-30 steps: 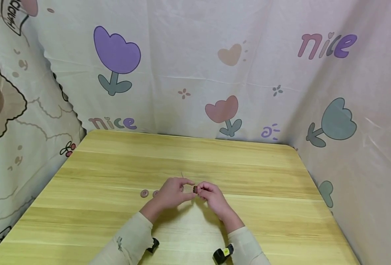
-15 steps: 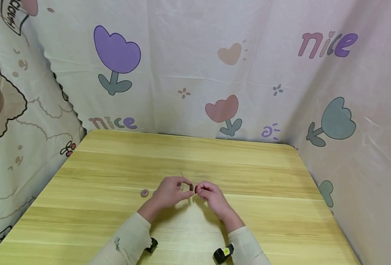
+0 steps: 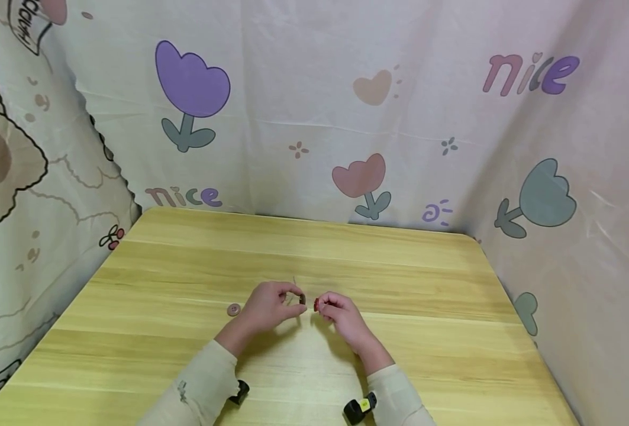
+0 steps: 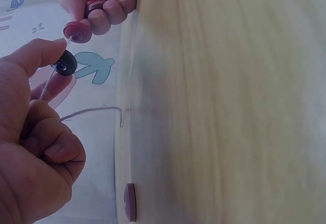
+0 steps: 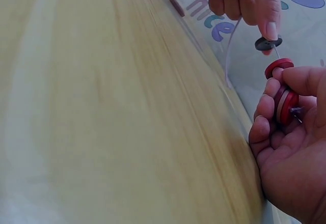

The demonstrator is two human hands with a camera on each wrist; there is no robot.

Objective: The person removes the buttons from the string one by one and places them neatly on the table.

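- The fingers of your left hand point(image 3: 268, 306) pinch the dark button point(image 4: 66, 63); those of your right hand point(image 3: 342, 315) pinch the red button point(image 4: 76, 30).
- Both buttons are above the table point(image 3: 431, 355), on the string point(image 4: 97, 109).
- Keep the string taut; the dark button should slide freely.
- Since half a second ago, the dark button has moved farther from the red button.

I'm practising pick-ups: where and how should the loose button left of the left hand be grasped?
Probably pinch the button by opposite edges of its rim, from above: it lies flat on the table, a thin round disc, upper face exposed.
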